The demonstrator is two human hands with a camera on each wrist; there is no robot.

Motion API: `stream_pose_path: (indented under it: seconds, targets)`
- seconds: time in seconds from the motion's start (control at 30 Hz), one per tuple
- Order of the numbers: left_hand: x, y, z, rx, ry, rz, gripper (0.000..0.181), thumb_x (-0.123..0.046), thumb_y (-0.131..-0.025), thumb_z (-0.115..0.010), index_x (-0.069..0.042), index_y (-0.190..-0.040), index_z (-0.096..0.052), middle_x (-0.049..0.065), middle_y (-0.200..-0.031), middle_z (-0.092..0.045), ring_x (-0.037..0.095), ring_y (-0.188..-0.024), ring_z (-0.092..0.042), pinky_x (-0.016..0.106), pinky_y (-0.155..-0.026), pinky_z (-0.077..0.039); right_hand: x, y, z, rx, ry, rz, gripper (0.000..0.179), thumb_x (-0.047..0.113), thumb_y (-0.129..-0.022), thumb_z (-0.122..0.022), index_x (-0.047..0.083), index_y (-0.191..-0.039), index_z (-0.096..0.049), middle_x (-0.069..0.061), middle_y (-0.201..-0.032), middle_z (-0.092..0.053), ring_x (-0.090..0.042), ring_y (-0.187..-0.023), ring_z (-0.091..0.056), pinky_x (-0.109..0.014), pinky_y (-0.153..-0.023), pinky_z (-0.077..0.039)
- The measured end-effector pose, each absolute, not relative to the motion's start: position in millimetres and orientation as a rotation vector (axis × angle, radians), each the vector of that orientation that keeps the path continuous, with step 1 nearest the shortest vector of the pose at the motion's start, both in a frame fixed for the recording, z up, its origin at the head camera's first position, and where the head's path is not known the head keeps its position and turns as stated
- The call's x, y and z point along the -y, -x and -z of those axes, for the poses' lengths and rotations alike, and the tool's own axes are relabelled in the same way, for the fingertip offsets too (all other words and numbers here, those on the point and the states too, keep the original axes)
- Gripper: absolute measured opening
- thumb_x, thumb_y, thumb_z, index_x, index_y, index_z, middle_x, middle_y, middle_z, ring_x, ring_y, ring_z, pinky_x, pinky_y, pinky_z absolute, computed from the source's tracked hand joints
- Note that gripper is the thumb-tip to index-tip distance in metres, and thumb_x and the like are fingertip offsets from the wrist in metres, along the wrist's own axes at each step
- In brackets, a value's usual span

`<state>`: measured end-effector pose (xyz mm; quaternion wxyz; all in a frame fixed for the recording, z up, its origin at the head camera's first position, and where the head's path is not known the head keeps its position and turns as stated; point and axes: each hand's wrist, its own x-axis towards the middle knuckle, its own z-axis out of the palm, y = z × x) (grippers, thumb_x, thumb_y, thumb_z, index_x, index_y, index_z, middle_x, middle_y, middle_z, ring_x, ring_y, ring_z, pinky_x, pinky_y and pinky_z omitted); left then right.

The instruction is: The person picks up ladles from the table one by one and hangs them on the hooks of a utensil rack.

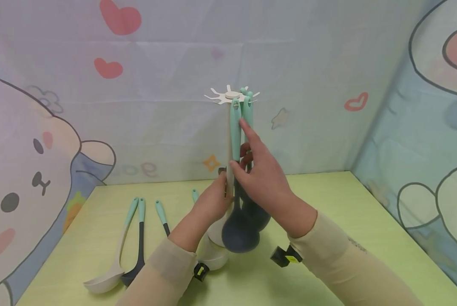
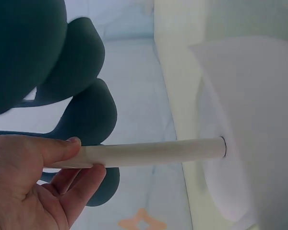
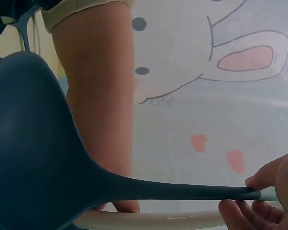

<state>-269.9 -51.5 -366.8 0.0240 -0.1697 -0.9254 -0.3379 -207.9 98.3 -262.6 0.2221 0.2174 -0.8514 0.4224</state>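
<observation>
A white utensil rack has a star of hooks (image 1: 223, 98) at its top and a pale upright pole (image 2: 158, 154). My left hand (image 1: 213, 197) grips this pole around mid-height; the left wrist view shows thumb and fingers about it. A dark blue ladle (image 1: 240, 233) with a mint handle hangs at the front of the hooks, bowl down. With thumb and fingers, my right hand (image 1: 264, 174) pinches that ladle's handle near where mint meets blue, its index finger stretched upward. More dark utensils (image 2: 91, 112) hang behind, partly hidden.
Left on the yellow-green table (image 1: 312, 272) lie a white ladle (image 1: 103, 278) and a dark utensil (image 1: 141, 238), both mint-handled. Another mint handle (image 1: 160, 211) shows near my left forearm, and one more (image 1: 195, 195) behind my left hand. A printed cloth (image 1: 308, 51) stands behind.
</observation>
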Motion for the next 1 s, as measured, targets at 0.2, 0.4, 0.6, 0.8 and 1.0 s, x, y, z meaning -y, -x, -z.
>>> stream_pose_path:
  seconds: [0.2, 0.4, 0.6, 0.8, 1.0]
  targets:
    - [52, 269, 367, 2.859, 0.525, 1.074, 0.042, -0.018, -0.098, -0.064, -0.012, -0.133, -0.042, 0.008, -0.116, -0.062, 0.022, -0.104, -0.062, 0.042, -0.085, -0.051, -97, 208, 267, 2.354, -0.561, -1.189, 0.083, 0.017, -0.094, -0.067, 0.032, -0.159, -0.017, -0.002, -0.108, -0.056, -0.015, -0.086, -0.058, -0.034, -0.072, -0.050]
    - [53, 272, 368, 2.848, 0.549, 1.054, 0.040, -0.015, -0.097, -0.065, -0.012, -0.129, -0.042, 0.006, -0.107, -0.062, 0.021, -0.094, -0.061, 0.039, -0.080, -0.051, -100, 207, 273, 2.343, -0.547, -1.211, 0.080, 0.019, -0.095, -0.066, 0.030, -0.158, -0.019, -0.001, -0.109, -0.053, -0.014, -0.086, -0.057, -0.034, -0.071, -0.050]
    - [54, 274, 367, 2.861, 0.570, 1.095, 0.040, -0.013, -0.096, -0.065, -0.011, -0.129, -0.042, 0.008, -0.107, -0.062, 0.022, -0.098, -0.061, 0.040, -0.084, -0.051, -108, 205, 284, 2.360, -0.556, -1.199, 0.079, 0.022, -0.094, -0.068, 0.026, -0.158, -0.021, -0.002, -0.109, -0.053, -0.014, -0.088, -0.058, -0.033, -0.072, -0.052]
    - [56, 278, 366, 2.856, 0.637, 1.077, 0.039, -0.009, -0.095, -0.058, -0.006, -0.130, -0.042, 0.012, -0.119, -0.062, 0.024, -0.111, -0.061, 0.041, -0.093, -0.050, -124, 196, 297, 2.403, -0.520, -1.160, 0.068, 0.029, -0.096, -0.066, 0.021, -0.154, -0.031, -0.001, -0.111, -0.054, -0.013, -0.089, -0.060, -0.035, -0.073, -0.054]
    - [62, 278, 358, 2.993, 0.692, 1.098, 0.050, -0.007, -0.089, -0.071, -0.005, -0.131, -0.045, 0.015, -0.129, -0.055, 0.031, -0.119, -0.057, 0.042, -0.093, -0.050, -147, 190, 316, 2.514, -0.489, -1.044, 0.059, 0.036, -0.098, -0.061, 0.018, -0.149, -0.038, -0.003, -0.118, -0.052, -0.018, -0.094, -0.061, -0.038, -0.077, -0.054]
